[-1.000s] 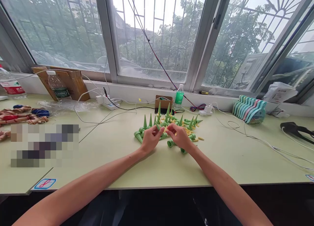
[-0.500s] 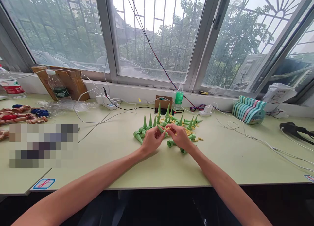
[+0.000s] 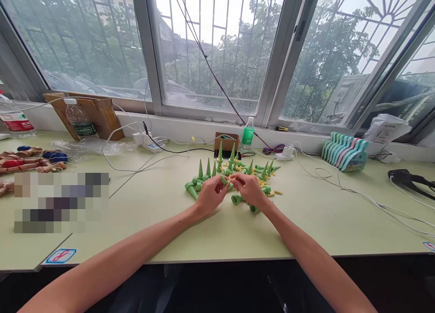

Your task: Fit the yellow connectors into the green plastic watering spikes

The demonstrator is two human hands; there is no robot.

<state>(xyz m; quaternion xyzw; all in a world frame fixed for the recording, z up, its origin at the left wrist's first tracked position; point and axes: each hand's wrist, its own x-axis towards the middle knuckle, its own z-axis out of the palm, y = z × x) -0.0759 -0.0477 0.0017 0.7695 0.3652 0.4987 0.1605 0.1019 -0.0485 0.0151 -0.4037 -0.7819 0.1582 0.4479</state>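
My left hand point(image 3: 211, 196) has its fingers closed round a green plastic cone-shaped spike point(image 3: 224, 180), held just above the table. Facing it, my right hand point(image 3: 250, 189) pinches a small yellow plastic piece against the spike's end; the fingertips hide most of that piece. Around both hands lie several more green spikes, some upright on their caps like the tall spike point(image 3: 200, 168), others on their sides like the tipped spike point(image 3: 191, 190). Small yellow pieces point(image 3: 278, 193) are scattered among them, to the right of and behind my right hand.
Behind the pile stand a small cardboard box point(image 3: 226, 142) and a green-labelled bottle point(image 3: 248, 133). White cables point(image 3: 340, 186) cross the right side. Pastel hangers point(image 3: 345, 153) stand by the window. Wooden figures point(image 3: 30, 159) lie far left, near a power strip point(image 3: 152, 144).
The spike in my left hand has turned a little, its tip now less visible above the fingers. My right fingertips have shifted slightly against it; the rest is the same.
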